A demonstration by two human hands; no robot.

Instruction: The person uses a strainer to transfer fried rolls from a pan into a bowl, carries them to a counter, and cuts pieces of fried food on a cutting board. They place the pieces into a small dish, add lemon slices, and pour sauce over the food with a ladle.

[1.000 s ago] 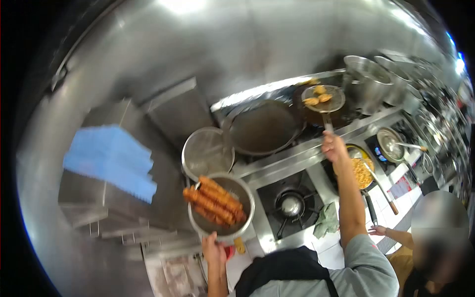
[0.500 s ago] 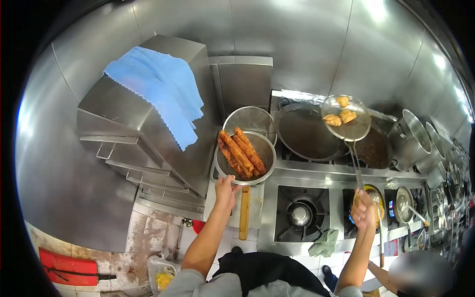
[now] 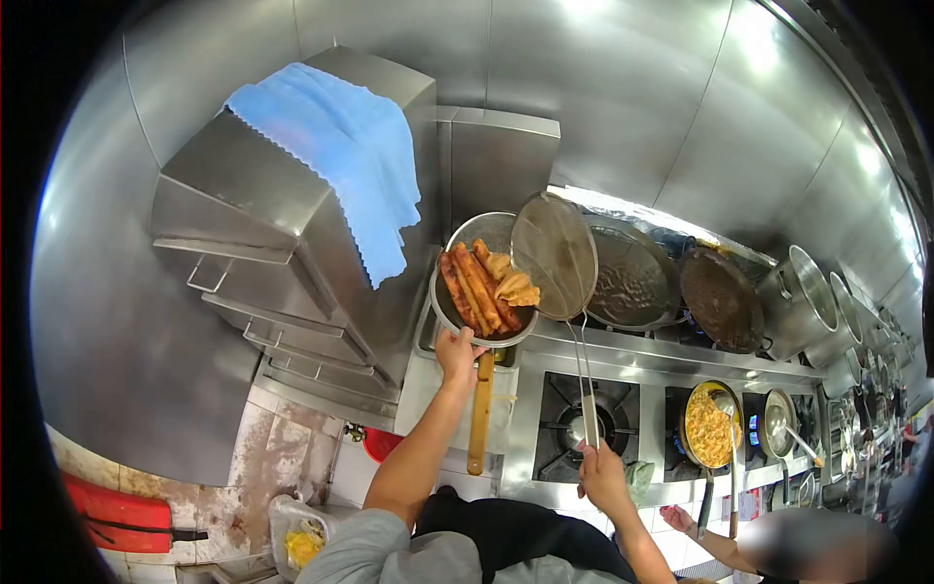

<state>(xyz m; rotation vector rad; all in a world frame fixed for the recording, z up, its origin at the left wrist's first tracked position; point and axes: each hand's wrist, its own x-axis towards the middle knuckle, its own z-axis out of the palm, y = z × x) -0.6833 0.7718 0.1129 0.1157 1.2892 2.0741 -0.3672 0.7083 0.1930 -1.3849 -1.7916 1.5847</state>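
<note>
At the far left, a red box (image 3: 126,521) lies on the tiled floor, and above it a blue cloth (image 3: 336,165) hangs over the top of a steel cabinet (image 3: 263,253). A plastic bag (image 3: 302,540) sits on the floor near my left elbow.

My left hand (image 3: 457,352) reaches up to the left end of the stove, its fingers curled tight on the near rim of a metal bowl (image 3: 443,302). The bowl is just beside the cabinet and tipped a little towards me. In it lie long fried sticks (image 3: 472,287), side by side, with a few paler fried pieces (image 3: 516,289) touching them on the right. A wooden handle (image 3: 482,414) runs down the surface below the bowl.

A round wire skimmer (image 3: 555,255) stands tilted on edge against the right side of the bowl, right by the fried pieces. Its long handle runs down across an unlit burner (image 3: 584,419) into my right hand (image 3: 603,475), which is wrapped firmly around the end.

Further right, two woks (image 3: 632,282) sit side by side at the back of the stove, the second one filled with dark liquid. A pan of yellow food (image 3: 708,426) rests near the front edge, tall pots (image 3: 808,287) stand beyond, and another person's hand (image 3: 686,518) shows low at the right.
</note>
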